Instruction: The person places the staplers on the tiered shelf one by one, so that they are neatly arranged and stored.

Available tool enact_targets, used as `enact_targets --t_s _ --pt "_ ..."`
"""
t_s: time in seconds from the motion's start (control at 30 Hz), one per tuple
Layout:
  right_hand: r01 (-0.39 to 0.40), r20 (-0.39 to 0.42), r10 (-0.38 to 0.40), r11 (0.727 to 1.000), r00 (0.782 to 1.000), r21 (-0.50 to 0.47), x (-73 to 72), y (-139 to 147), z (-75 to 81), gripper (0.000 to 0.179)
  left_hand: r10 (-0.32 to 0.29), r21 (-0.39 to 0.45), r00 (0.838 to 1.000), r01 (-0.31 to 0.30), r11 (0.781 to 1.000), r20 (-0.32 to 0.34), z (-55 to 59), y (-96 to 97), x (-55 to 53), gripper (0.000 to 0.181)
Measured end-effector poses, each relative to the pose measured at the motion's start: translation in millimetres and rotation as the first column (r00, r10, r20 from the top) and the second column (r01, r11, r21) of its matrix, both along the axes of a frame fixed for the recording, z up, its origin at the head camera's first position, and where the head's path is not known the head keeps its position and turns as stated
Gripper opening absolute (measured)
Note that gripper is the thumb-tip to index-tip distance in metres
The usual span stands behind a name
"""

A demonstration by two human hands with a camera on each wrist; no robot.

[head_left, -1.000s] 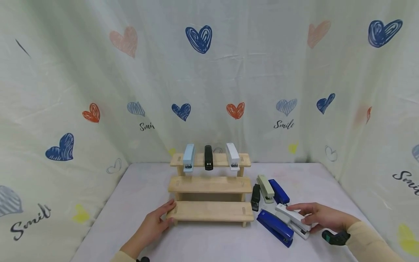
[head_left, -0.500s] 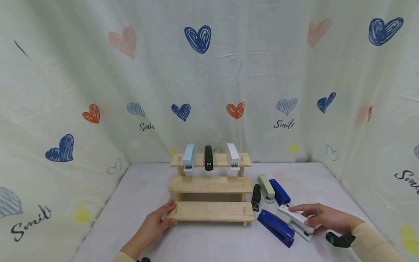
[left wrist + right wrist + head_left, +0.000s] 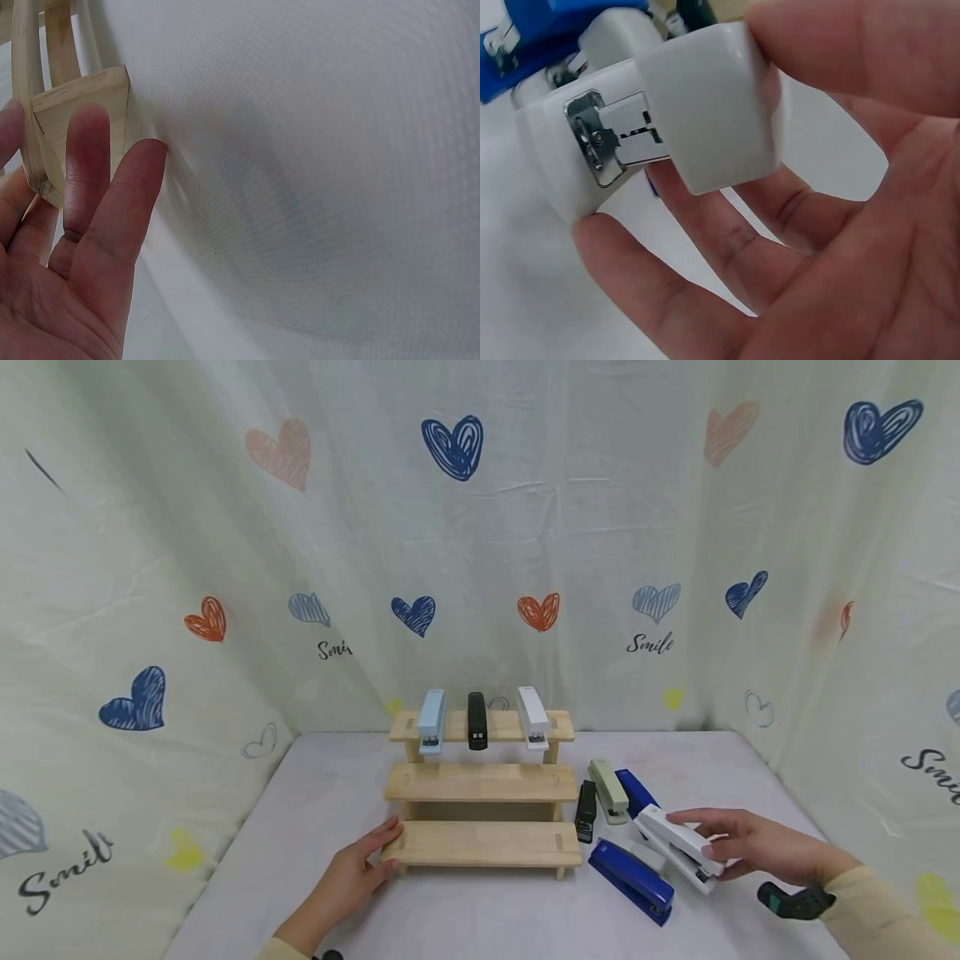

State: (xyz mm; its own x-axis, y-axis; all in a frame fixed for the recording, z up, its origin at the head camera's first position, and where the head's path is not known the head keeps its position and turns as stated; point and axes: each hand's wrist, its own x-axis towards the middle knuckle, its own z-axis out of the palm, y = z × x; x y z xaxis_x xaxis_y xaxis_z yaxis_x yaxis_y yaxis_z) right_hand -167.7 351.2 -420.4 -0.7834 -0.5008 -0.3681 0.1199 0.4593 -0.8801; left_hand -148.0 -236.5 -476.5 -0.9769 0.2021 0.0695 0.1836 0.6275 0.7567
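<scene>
In the head view my right hand (image 3: 765,843) pinches a white stapler (image 3: 678,839) near its front end. In the right wrist view this stapler (image 3: 705,112) sits between thumb and fingers, tilted, with its metal plate showing. Behind it lies another white stapler (image 3: 637,853), partly hidden. A dark blue stapler (image 3: 633,881) lies in front. My left hand (image 3: 356,868) holds the left end of the lowest board of a three-tier wooden shelf (image 3: 483,843). In the left wrist view, two fingers (image 3: 86,172) stand away from the wood.
On the top board stand a light blue stapler (image 3: 432,722), a black stapler (image 3: 477,721) and a white one (image 3: 533,718). Right of the shelf lie a small black stapler (image 3: 586,812), a pale green one (image 3: 609,792) and another blue one (image 3: 637,792). A patterned curtain (image 3: 495,527) surrounds the table.
My right hand has raised the white stapler slightly and moved it rightward, so it now covers part of the rear blue stapler. My left hand stays on the shelf.
</scene>
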Motion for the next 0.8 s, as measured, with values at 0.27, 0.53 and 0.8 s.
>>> enact_targets --t_s 0.27,0.53,0.8 --pt "0.015 -0.061 -0.017 0.999 0.998 -0.028 -4.3 -30 25.2 0.054 0.005 -0.009 1.0 -0.005 1.0 0.012 0.4 1.5 -0.7 0.054" --pt "-0.01 -0.051 0.003 0.99 0.999 -0.144 -16.5 -85 44.4 0.056 0.018 0.007 1.0 -0.018 1.0 0.016 0.0 1.4 -0.4 0.053" --pt "0.016 -0.004 -0.017 0.978 1.0 -0.21 -21.3 -148 45.8 0.055 0.036 0.009 0.999 -0.036 0.999 0.029 1.0 2.7 -0.3 0.052"
